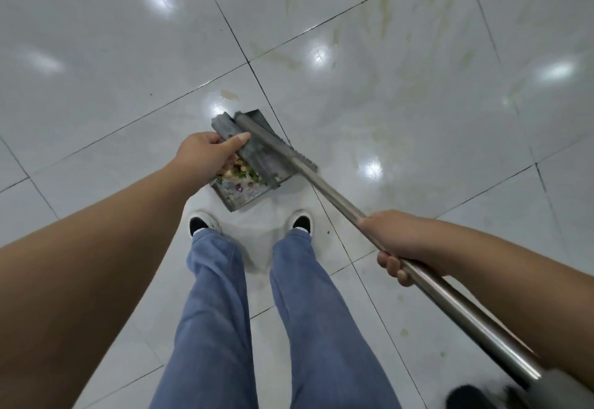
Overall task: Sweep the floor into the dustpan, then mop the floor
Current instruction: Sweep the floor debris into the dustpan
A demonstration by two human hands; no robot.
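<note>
Right now your left hand [209,151] curls over the raised back edge of the dustpan [247,164], thumb laid along the top, fingers wrapped down out of sight behind it. That grip looks meant to tilt the pan and pin it so it cannot slide while you sweep. Inside, against the lower wall, sits a small heap of scraps [239,174], yellow, green and a bit of purple.

Your right hand [398,244] is wrapped tight round the metal pole [324,190], fingers folded under it, well up the shaft. From there the pole runs down and forward to a grey head [260,148] lying across the pan, probably dragging the last bits in.

The pan rests on the tiled floor [96,55] just ahead of your shoes [204,220]. Beyond it, to the right, yellowish smears [382,13] streak the tiles; those look like work for the mop, not the sweep. No mop shows clearly.
</note>
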